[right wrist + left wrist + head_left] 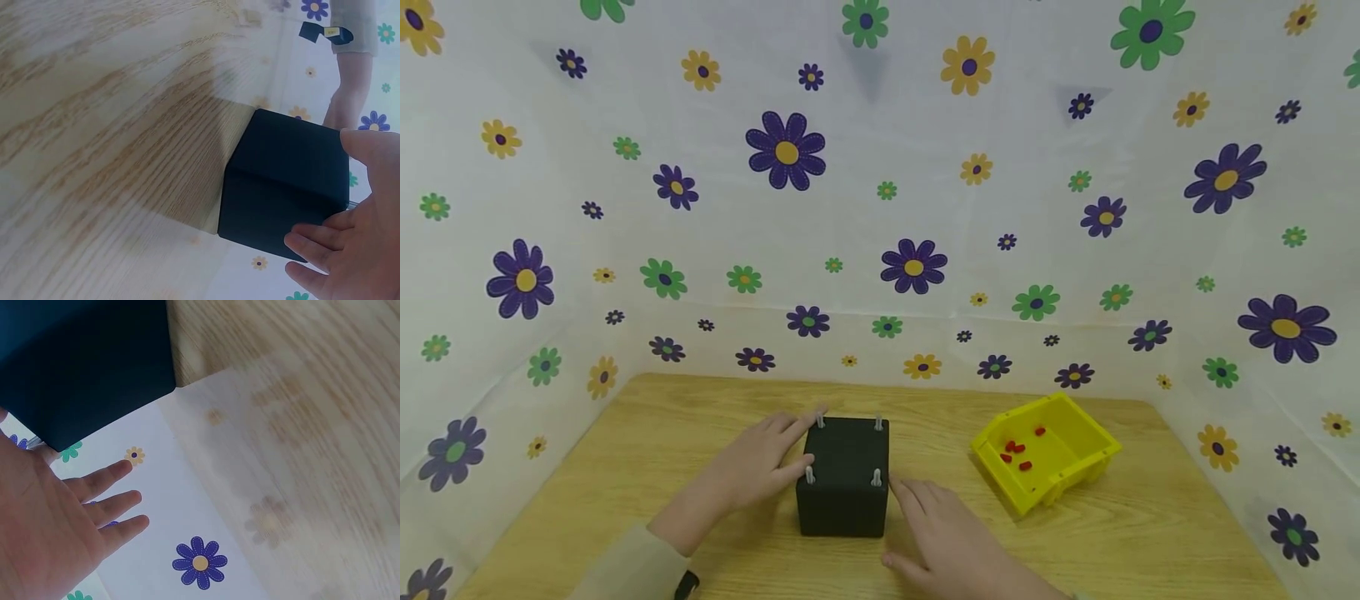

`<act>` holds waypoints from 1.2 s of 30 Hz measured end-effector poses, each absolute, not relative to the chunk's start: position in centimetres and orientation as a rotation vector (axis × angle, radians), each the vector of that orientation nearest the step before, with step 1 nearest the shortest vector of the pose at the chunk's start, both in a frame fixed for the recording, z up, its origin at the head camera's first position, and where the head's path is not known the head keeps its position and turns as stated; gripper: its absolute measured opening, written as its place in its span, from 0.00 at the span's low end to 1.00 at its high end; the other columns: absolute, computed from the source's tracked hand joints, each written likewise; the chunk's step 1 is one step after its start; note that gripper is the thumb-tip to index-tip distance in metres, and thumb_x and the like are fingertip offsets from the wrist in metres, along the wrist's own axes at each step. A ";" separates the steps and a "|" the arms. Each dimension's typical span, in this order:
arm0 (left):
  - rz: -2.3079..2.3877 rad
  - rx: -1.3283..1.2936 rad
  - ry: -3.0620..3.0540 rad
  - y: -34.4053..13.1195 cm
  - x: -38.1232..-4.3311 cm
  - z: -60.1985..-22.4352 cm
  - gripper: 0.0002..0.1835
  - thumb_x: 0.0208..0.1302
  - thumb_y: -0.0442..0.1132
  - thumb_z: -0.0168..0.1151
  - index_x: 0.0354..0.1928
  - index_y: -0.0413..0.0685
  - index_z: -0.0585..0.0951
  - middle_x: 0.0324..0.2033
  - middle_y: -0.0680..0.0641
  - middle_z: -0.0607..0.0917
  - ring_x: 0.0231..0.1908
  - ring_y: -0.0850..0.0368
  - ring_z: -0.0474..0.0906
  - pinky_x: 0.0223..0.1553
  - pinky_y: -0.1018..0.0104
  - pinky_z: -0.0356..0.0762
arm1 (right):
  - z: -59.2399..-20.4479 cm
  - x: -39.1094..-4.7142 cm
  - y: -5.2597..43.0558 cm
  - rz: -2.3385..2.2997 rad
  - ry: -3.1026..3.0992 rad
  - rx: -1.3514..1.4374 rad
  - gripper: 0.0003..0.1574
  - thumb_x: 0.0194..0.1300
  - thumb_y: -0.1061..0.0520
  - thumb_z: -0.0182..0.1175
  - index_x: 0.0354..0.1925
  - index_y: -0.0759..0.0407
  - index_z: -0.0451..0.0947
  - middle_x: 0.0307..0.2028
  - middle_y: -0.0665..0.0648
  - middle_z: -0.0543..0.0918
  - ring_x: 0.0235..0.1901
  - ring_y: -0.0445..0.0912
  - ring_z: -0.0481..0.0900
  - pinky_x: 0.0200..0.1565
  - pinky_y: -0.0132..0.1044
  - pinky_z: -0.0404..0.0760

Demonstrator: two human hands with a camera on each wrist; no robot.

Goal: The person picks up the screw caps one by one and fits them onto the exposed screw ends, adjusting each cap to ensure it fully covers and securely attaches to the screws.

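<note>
A black box-shaped block (850, 454) stands on the table, with a pale, translucent upright peg (877, 477) near each top corner. My left hand (760, 462) is at the block's left side, thumb over the left top edge and index finger reaching to the far corner peg. In the left wrist view, the other fingers (119, 506) extend apart from the block (94, 362). My right hand (951, 529) lies along the right side with fingertips at the block's edge. In the right wrist view, its fingers (319, 240) reach against the dark face.
A yellow open bin (1063, 454) sits to the right on the wood-grain table (700, 408), with several small red pieces (1026, 466) inside. White cloth (715, 225) printed with flowers walls the table at the back and both sides.
</note>
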State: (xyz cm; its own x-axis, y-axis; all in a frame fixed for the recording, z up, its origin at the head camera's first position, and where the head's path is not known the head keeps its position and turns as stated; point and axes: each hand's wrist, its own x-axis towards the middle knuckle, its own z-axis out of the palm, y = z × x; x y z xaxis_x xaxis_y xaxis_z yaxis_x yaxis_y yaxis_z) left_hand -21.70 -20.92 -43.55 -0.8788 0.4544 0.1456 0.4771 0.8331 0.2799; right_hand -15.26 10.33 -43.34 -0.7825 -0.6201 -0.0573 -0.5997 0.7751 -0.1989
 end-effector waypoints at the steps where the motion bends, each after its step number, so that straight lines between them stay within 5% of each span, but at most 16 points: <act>1: -0.463 -0.744 -2.936 -20.9 -21.7 -43.6 0.36 0.81 0.57 0.52 0.85 0.60 0.58 0.65 0.36 0.79 0.64 0.35 0.78 0.67 0.33 0.74 | -43.4 -15.3 10.4 -0.256 2.851 -0.991 0.54 0.76 0.29 0.57 0.82 0.58 0.56 0.77 0.58 0.70 0.73 0.53 0.72 0.74 0.53 0.73; 12: -0.248 -0.791 -2.913 -21.0 -21.5 -41.8 0.36 0.79 0.59 0.54 0.81 0.52 0.66 0.70 0.34 0.76 0.69 0.31 0.73 0.69 0.31 0.71 | -43.3 -15.5 11.0 -0.192 2.867 -1.073 0.53 0.77 0.29 0.55 0.83 0.56 0.54 0.77 0.57 0.69 0.73 0.52 0.71 0.74 0.53 0.72; 36: -0.102 -0.849 -2.865 -20.5 -22.1 -39.7 0.35 0.79 0.61 0.53 0.79 0.52 0.69 0.72 0.34 0.74 0.74 0.31 0.69 0.74 0.31 0.65 | -41.9 -15.5 12.9 0.013 2.916 -1.189 0.55 0.75 0.28 0.58 0.84 0.52 0.53 0.79 0.58 0.66 0.74 0.53 0.71 0.74 0.54 0.73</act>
State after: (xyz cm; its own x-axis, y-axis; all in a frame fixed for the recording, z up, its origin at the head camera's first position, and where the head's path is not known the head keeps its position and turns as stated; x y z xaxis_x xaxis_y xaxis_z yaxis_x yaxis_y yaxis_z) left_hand -22.10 -20.51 -39.70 -0.8281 0.5358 0.1646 0.5462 0.8374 0.0218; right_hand -15.51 12.86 -41.89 -0.7148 -0.6993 0.0039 -0.6993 0.7148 0.0103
